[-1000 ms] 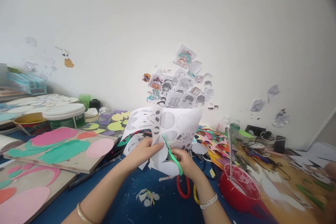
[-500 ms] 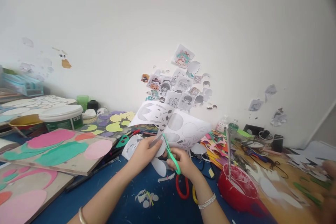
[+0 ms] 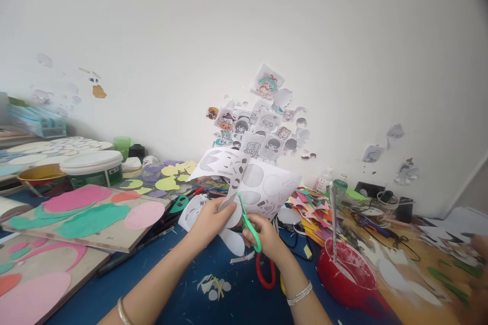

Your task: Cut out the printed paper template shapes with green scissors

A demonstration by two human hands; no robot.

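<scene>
Over table [image 3: 244,302] — curled fingers [image 3: 261,222], paper [image 3: 272,183], scissors [image 3: 249,225] (held)

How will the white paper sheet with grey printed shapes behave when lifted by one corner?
The sheet is probably floppy, since its left part curves. It may tear easily near the green-handled scissors, where it looks narrow.

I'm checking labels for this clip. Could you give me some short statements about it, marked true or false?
1. The left hand holds paper, the right hand scissors. True.
2. The held scissors have yellow handles. False: they are green.
3. The red pan stands to the right of both hands. True.
4. The tub has no lid on. False: a white lid covers it.
5. A pink oval lies on a board. True.
6. The wall is bare. False: drawings are on it.
</scene>
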